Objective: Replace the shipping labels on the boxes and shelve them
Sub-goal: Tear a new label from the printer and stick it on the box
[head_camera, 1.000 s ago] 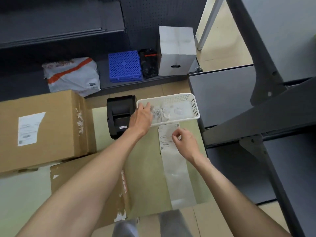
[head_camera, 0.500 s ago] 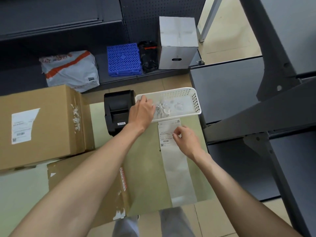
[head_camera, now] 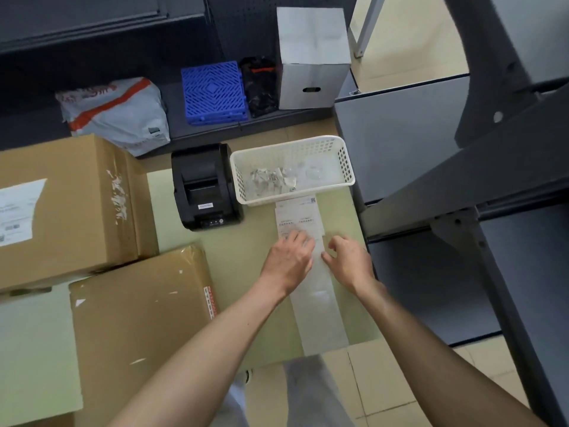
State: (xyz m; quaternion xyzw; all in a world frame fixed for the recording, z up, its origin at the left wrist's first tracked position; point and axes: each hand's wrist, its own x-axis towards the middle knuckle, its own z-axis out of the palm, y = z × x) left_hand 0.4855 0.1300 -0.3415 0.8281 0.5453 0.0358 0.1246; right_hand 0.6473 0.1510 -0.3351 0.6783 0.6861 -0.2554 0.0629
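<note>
A long white label strip (head_camera: pixel 320 309) lies on the green table, with a printed shipping label (head_camera: pixel 298 215) at its far end. My left hand (head_camera: pixel 289 257) rests flat on the strip just below the label's print. My right hand (head_camera: pixel 348 260) touches the strip's right edge with curled fingertips. A large brown box (head_camera: pixel 70 208) bearing a white label (head_camera: pixel 18 211) stands at the left. A second brown box (head_camera: pixel 138 322) lies in front of it, its top bare.
A white basket (head_camera: pixel 246 167) holding torn label scraps sits beyond the strip, beside a black label printer (head_camera: pixel 204 186). Dark shelving behind holds a grey mailer bag (head_camera: pixel 120 115), a blue crate (head_camera: pixel 214 92) and a grey box (head_camera: pixel 312 57). Dark metal shelves (head_camera: pixel 431 134) stand at the right.
My left hand left the basket and came down onto the label strip. My right hand slid a little nearer along the strip's right edge. The camera view shifted.
</note>
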